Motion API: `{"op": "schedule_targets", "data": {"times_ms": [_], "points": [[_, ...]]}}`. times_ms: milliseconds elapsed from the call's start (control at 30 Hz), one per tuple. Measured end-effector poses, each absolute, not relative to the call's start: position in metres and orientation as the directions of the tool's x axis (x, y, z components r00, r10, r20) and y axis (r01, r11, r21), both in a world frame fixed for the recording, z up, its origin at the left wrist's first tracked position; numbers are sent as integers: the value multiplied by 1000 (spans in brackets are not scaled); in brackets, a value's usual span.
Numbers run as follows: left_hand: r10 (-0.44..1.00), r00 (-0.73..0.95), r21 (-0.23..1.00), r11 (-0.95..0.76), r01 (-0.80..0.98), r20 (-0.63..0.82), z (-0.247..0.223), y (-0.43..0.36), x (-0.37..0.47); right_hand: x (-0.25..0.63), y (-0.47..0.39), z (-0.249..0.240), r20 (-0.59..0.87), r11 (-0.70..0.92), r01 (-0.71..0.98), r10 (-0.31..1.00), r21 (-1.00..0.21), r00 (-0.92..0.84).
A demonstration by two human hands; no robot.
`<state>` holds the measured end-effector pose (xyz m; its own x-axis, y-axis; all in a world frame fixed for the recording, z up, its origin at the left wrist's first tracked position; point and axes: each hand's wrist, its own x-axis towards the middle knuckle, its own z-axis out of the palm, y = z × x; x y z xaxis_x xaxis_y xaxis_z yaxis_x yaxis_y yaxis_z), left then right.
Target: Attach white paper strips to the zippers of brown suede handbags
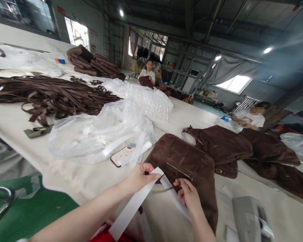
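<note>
My left hand (141,175) pinches the folded top of a long white strip (132,208), which hangs down toward my body. Just to the right, my right hand (188,192) has its fingers curled beside the strip's other length; whatever its fingertips hold is too small to make out. A thin dark cord (161,191) runs between the hands near the fold. Behind them a dark brown bag (192,161) with a brass zip lies on the table. A phone (122,156) in a patterned case rests beyond my left hand, partly under white strips (141,146).
Clear plastic bags (75,137) and a heap of brown straps (60,95) lie at the left. More brown bags (224,143) lie at the right, near a grey dispenser (251,215). Two people are across the table.
</note>
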<state>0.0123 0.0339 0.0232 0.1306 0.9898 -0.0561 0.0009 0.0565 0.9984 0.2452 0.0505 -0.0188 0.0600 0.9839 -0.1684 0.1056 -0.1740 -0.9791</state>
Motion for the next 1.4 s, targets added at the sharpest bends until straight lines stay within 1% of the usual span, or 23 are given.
{"op": "schedule_targets", "data": {"times_ms": [67,100,167,267,333,400,500,567,633,700,767,833,900,1033,1100,1167,1333,1400], "points": [[985,158,998,58,35,-62,19,34,11,246,41,-18,-172,-175,125,985,-977,34],[982,181,997,48,58,-58,18,34,12,247,38,-16,-183,-184,102,983,-978,22],[970,241,994,10,112,-37,16,33,15,248,30,-9,-191,-191,5,982,-982,-2],[934,357,975,-82,207,3,15,31,19,251,20,4,-166,-169,-177,986,-970,-29],[900,435,944,-172,281,34,15,31,19,253,15,12,-142,-136,-273,990,-952,1],[862,501,903,-272,332,75,16,30,18,256,12,17,-114,-91,-319,992,-943,52],[811,571,866,-371,335,126,18,29,17,257,12,20,-87,-47,-317,990,-947,113],[791,599,873,-373,314,123,20,27,18,255,12,21,-76,-28,-309,987,-951,144],[789,609,900,-323,293,85,22,26,19,251,12,20,-62,-8,-308,984,-951,165],[801,598,933,-231,277,21,21,26,20,249,12,18,-43,12,-297,983,-955,178],[813,580,954,-139,266,-43,20,27,19,248,12,15,-27,27,-269,981,-963,193],[820,567,958,-97,271,-77,19,28,17,248,12,10,-18,29,-231,980,-973,200],[826,559,949,-112,296,-77,19,29,15,250,13,5,-20,15,-183,982,-983,186],[829,558,913,-201,355,-35,20,30,17,250,15,-1,-38,-33,-35,990,-999,136],[822,569,897,-243,368,-11,20,31,19,250,16,-2,-47,-47,3,993,-999,108],[817,576,881,-283,378,15,19,33,21,250,16,-2,-58,-57,-13,993,-998,103],[822,567,860,-317,399,40,18,35,21,256,18,-5,-72,-44,-148,979,-988,190],[821,568,860,-326,394,51,18,35,21,258,19,-6,-88,-59,-154,977,-986,193]]}}
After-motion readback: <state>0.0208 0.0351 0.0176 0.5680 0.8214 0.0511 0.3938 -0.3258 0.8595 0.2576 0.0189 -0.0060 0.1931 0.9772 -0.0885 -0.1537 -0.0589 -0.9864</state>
